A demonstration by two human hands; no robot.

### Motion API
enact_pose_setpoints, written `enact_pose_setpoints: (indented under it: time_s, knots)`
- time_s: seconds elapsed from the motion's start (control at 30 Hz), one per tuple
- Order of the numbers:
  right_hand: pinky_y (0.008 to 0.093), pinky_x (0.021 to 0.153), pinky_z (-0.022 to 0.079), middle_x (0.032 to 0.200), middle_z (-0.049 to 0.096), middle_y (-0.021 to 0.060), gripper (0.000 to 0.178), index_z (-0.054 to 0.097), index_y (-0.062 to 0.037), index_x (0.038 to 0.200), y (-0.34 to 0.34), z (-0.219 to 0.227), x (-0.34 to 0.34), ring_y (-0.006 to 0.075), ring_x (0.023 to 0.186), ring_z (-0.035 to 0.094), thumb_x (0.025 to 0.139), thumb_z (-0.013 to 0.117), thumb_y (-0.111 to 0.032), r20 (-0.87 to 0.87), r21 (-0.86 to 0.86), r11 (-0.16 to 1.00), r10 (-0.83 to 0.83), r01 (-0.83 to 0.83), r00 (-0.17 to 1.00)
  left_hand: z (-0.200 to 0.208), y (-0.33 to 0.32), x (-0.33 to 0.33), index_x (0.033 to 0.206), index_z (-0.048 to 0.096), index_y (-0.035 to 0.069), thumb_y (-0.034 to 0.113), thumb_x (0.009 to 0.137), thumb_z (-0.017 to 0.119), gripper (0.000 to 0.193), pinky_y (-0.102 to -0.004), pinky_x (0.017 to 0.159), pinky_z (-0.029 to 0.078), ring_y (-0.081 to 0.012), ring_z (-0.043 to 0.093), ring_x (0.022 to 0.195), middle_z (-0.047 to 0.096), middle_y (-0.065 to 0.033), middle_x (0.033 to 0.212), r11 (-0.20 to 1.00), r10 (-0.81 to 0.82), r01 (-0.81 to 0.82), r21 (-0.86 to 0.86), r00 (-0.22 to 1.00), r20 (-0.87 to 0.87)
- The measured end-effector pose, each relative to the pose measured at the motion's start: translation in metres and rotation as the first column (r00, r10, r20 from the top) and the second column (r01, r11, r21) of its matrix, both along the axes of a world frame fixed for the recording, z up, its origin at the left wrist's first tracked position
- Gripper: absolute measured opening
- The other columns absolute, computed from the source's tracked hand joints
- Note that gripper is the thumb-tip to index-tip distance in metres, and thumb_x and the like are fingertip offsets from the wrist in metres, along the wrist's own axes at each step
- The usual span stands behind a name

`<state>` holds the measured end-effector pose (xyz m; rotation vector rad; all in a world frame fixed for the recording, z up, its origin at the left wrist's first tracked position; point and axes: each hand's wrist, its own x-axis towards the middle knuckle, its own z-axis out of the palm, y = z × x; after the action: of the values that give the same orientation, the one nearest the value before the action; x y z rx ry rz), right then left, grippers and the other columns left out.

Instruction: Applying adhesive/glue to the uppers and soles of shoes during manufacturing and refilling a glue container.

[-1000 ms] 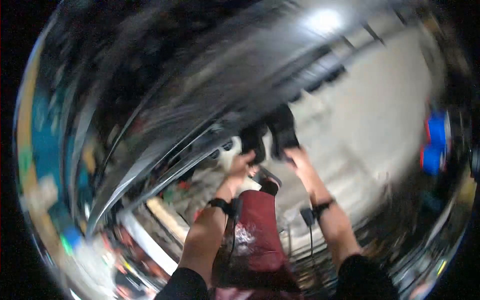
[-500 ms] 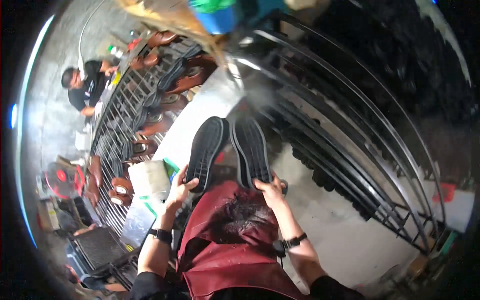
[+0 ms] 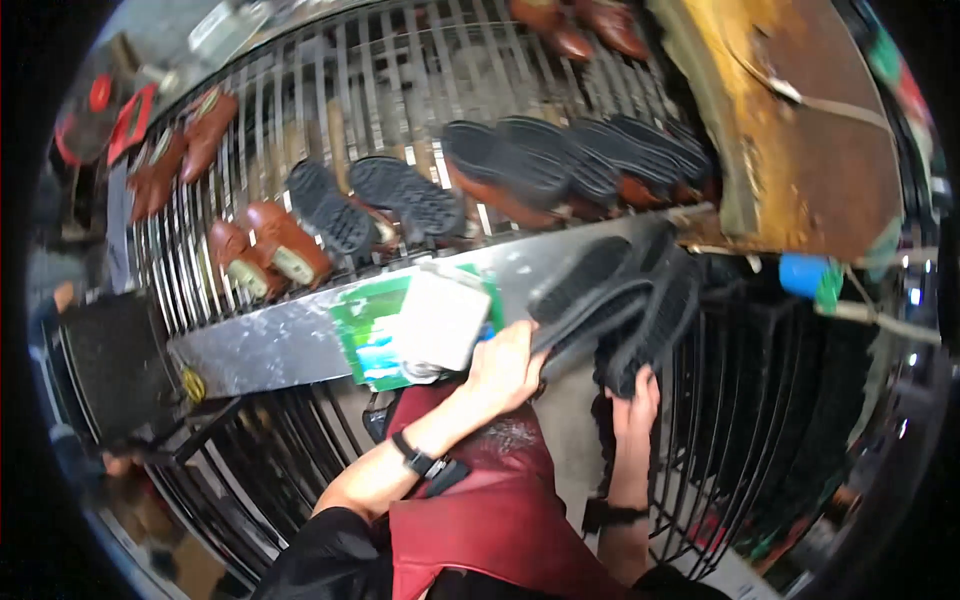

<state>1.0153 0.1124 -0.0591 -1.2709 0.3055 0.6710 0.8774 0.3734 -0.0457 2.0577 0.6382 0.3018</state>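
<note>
Black soles [image 3: 665, 305], side by side at the middle of the frame half a second ago, have swung to right of centre, while the view has turned so that the slatted metal rack [image 3: 295, 90], earlier at the left, now stretches across the top. Blur makes it hard to tell where one sole ends and the next begins; they fan out toward the upper right, over the right end of a metal ledge [image 3: 250, 350]. At their near left edge, the left hand [image 3: 505, 370] has its grip closed, thumb and fingers pinching a sole; lower and to the right, the right hand [image 3: 634, 402] pinches the bottom end of another between its fingertips. Just left of the left hand, a white block [image 3: 445, 325] sits on a green packet [image 3: 352, 318] on the ledge. Beyond the ledge, upturned shoes [image 3: 405, 195] with dark treads lie on the rack, with brown shoes [image 3: 280, 235] to their left and more at the upper left and top of the frame. A brown board [image 3: 820, 130] fills the upper right, a blue cup-shaped thing [image 3: 803, 275] below it. Black bars [image 3: 690, 440] stand at the lower right, and a red apron [image 3: 490, 520] covers the lower middle.
</note>
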Motion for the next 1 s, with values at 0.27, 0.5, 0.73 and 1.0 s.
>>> enact_pose_setpoints:
  time_s: [0.27, 0.5, 0.73, 1.0]
  knots:
    - [0.0351, 0.111, 0.043, 0.139, 0.062, 0.0158, 0.057, 0.049, 0.011, 0.144, 0.242, 0.058, -0.071, 0.0215, 0.126, 0.059, 0.098, 0.073, -0.013, 0.054, -0.248, 0.832, 0.524, -0.497, 0.85, 0.049, 0.2, -0.163, 0.146, 0.049, -0.012, 0.006, 0.103, 0.054, 0.047, -0.04, 0.108, 0.046, -0.0303, 0.062, 0.125, 0.063, -0.0254, 0.137, 0.541, 0.798, -0.762, -0.356, 0.598, -0.069]
    - [0.0308, 0.039, 0.04, 0.078, 0.068, 0.0089, 0.036, 0.066, 0.0071, 0.116, 0.534, -0.018, -0.212, 0.0119, 0.05, 0.056, 0.1, 0.068, -0.025, 0.009, -0.068, 0.494, 0.869, -0.867, 0.494, -0.084, 0.378, -0.282, 0.132, 0.063, -0.005, 0.002, 0.1, 0.06, 0.033, -0.0374, 0.083, 0.059, -0.0224, 0.07, 0.091, 0.073, -0.0108, 0.11, -0.034, 0.998, -0.794, -0.607, -0.059, 0.022]
    - [0.033, 0.047, 0.059, 0.108, 0.074, 0.0175, 0.053, 0.062, 0.0004, 0.132, 0.574, -0.067, -0.255, 0.0244, 0.074, 0.075, 0.087, 0.08, -0.023, -0.056, -0.44, 0.464, 0.84, -0.769, 0.539, -0.13, 0.388, -0.292, 0.137, 0.059, -0.001, 0.009, 0.098, 0.066, 0.041, -0.0505, 0.076, 0.062, -0.0317, 0.07, 0.104, 0.068, -0.0173, 0.122, -0.199, 0.98, -0.635, -0.747, -0.103, -0.173]
    - [0.0355, 0.053, 0.058, 0.103, 0.072, 0.0201, 0.061, 0.057, 0.0061, 0.126, 0.51, -0.006, -0.229, 0.0228, 0.083, 0.074, 0.085, 0.082, -0.031, -0.095, -0.481, 0.482, 0.801, -0.732, 0.59, -0.166, 0.383, -0.339, 0.13, 0.062, 0.001, 0.01, 0.096, 0.069, 0.036, -0.052, 0.072, 0.063, -0.0314, 0.073, 0.097, 0.071, -0.0169, 0.115, -0.136, 0.964, -0.562, -0.816, 0.113, -0.24]
